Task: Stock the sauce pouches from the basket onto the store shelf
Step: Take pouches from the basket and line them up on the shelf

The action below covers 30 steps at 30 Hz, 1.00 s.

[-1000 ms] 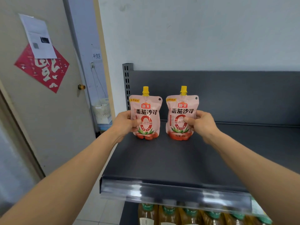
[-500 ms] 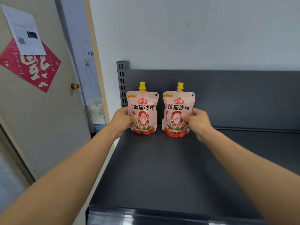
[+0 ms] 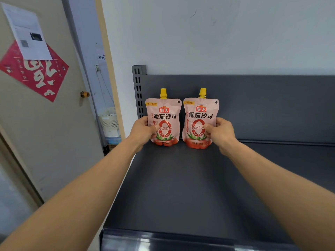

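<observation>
Two pink sauce pouches with yellow caps stand upright side by side at the back left of the dark grey shelf (image 3: 181, 187), close to its back panel. My left hand (image 3: 142, 132) grips the left pouch (image 3: 165, 113) by its left edge, thumb on the front. My right hand (image 3: 220, 132) grips the right pouch (image 3: 199, 113) by its right edge, thumb across the label. Both pouch bottoms sit at the shelf surface. The basket is out of view.
The shelf's slotted upright post (image 3: 138, 87) rises just left of the pouches. A door (image 3: 45, 124) with a red paper decoration and a white notice is at the left. A white plastic basket (image 3: 108, 121) sits in the gap behind. The shelf's front edge rail (image 3: 181, 240) is nearest me.
Both hands have carried the pouches further back on the shelf toward the back panel. The view has tilted up, so the bottles below the shelf have left the frame.
</observation>
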Each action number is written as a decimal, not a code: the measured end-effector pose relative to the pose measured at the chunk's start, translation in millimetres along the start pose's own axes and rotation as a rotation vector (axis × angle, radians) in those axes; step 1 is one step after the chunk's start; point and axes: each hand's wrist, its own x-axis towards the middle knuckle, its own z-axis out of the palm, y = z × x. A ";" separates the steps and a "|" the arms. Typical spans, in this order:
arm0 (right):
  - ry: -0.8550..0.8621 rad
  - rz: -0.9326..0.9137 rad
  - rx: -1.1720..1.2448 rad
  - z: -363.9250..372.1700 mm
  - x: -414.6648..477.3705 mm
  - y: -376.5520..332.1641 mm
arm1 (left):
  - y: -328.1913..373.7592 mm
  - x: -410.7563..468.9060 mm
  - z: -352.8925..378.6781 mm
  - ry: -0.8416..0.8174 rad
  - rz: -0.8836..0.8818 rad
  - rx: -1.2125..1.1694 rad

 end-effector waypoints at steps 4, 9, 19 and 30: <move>0.010 -0.014 -0.052 -2.0 -2.4 0.4 | -1.0 -0.6 0.0 0.011 -0.005 0.044; 0.042 -0.032 -0.095 -3.4 -6.6 -3.3 | 2.0 -2.7 -0.7 0.039 -0.005 0.127; 0.043 -0.336 -0.311 -40.1 -57.7 -16.5 | 24.8 -59.8 1.1 0.192 0.262 0.332; -0.291 -0.658 -0.590 -191.0 -217.2 24.5 | 44.3 -260.5 93.4 -0.336 0.462 0.513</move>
